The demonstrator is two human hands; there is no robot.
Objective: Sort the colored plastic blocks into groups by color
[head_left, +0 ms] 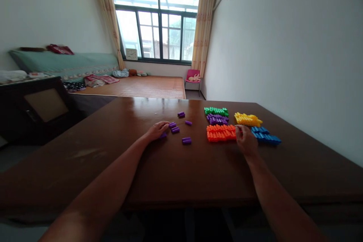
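My left hand (159, 130) rests on the table with its fingers stretched towards a few small purple tubes (175, 130), touching or close beside them. Another purple tube (163, 135) shows partly under the palm. More loose purple tubes (186, 140) lie just to the right. At the right end of the stacked orange tubes (221, 133), my right hand (246, 140) has its fingers pinched together; whatever is between them is hidden. Blue tubes (265, 136) lie right beside that hand, partly behind it.
Stacked purple tubes (217, 119), green tubes (216, 111) and yellow tubes (248, 119) stand behind the orange ones. All lie on a dark brown table (113, 166). Beyond it are a bed (147, 87), a pink chair (193, 74) and a dark cabinet (17, 102).
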